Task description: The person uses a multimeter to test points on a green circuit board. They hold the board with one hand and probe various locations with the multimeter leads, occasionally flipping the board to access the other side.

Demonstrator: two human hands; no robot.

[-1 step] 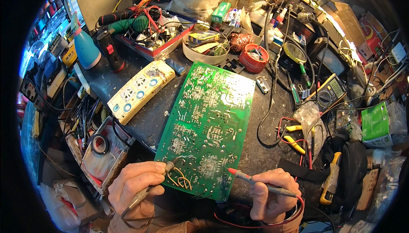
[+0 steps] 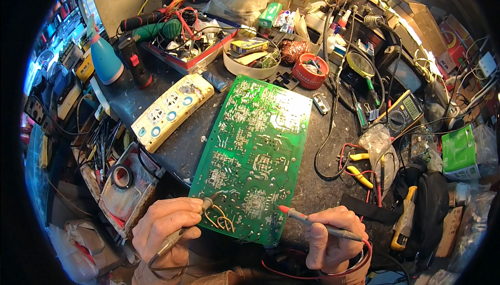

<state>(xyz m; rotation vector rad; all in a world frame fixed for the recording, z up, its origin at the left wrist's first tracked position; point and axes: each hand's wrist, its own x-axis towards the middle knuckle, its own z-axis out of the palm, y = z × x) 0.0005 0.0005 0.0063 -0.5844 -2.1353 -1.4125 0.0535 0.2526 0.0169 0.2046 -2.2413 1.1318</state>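
Observation:
A green circuit board (image 2: pixel 245 160) lies on the dark bench with its soldered side up. My left hand (image 2: pixel 167 230) is closed round a dark test probe (image 2: pixel 171 242), whose tip meets the board near its lower left part. Close by, a few tan wire loops (image 2: pixel 223 221) stick out of the board. At the lower right edge of the board, my right hand (image 2: pixel 336 238) grips a red-tipped test probe (image 2: pixel 312 221). Its red end is over the board's edge; I cannot tell whether it touches. A red lead runs back from this probe below the hand.
A multimeter (image 2: pixel 400 117) stands to the right, near yellow-handled pliers (image 2: pixel 359 175). Left of the board lies a white power strip (image 2: pixel 173 112). Behind are a red round tin (image 2: pixel 311 71) and a tray (image 2: pixel 194 62) of wires. A blue spray bottle (image 2: pixel 105 58) stands far left.

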